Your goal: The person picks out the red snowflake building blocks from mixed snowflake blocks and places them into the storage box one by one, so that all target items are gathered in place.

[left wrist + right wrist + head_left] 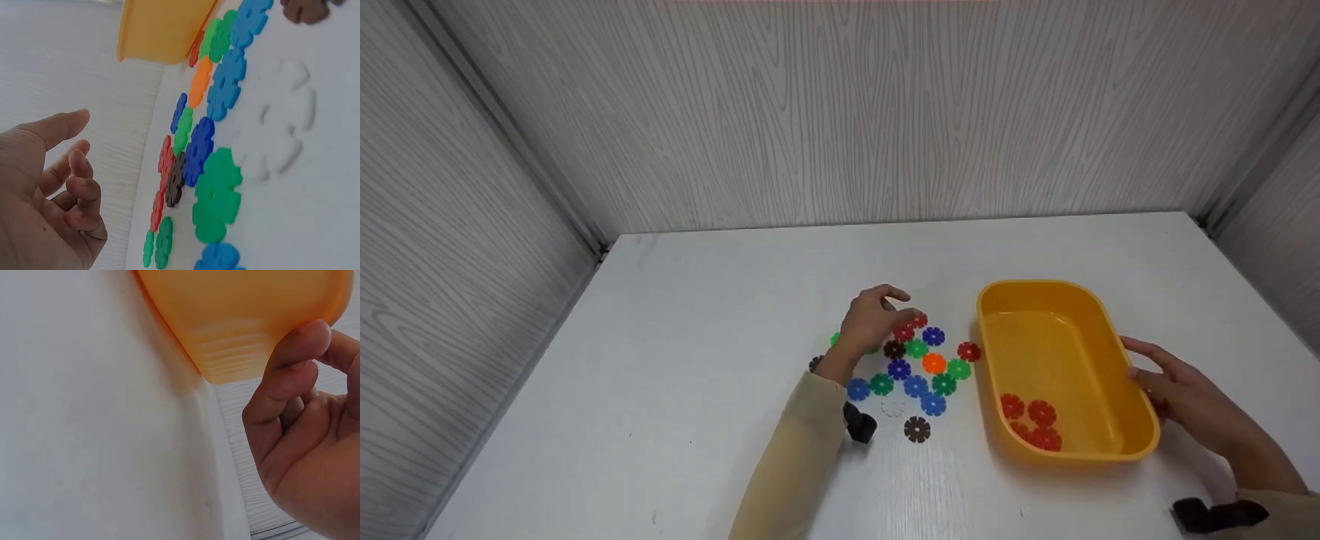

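Four red, flower-shaped plastic discs [1042,413] lie in the near left corner of a yellow, rectangular plastic tray [1050,341] on the white bench [697,337]. The left hand [870,321], fingers loosely bent and empty, hovers by scattered multicoloured notched discs [934,364]. The right hand [1192,401] touches the tray's right wall; whether its fingers grip, I cannot tell.

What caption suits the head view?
Left hand above colourful flower-shaped discs, right hand at a yellow tray holding red ones.

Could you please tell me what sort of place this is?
Probably a booth-like workstation: wood-grain panels stand on three sides of a white tabletop scattered with notched plastic discs.
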The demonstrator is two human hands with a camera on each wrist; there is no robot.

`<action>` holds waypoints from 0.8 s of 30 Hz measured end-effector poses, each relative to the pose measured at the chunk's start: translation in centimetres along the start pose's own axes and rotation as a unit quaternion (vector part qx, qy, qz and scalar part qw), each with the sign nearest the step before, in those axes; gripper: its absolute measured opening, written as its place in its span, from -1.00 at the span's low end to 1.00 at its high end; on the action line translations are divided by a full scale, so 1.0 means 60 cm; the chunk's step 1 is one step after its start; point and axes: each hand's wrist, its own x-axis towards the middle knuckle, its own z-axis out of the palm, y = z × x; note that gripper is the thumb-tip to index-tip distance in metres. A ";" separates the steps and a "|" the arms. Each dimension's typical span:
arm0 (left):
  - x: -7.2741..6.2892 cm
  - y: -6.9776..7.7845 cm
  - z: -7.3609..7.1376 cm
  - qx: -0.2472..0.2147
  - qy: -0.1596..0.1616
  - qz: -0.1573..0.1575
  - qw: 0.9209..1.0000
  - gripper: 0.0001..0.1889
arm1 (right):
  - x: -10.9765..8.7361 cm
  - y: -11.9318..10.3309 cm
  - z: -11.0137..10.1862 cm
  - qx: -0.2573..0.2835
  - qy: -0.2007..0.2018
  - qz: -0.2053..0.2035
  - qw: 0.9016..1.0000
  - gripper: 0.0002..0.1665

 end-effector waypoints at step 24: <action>0.013 -0.048 -0.019 0.148 0.001 -0.035 0.988 -0.59 | -0.002 0.005 -0.004 0.024 -0.012 -0.026 0.999 -0.42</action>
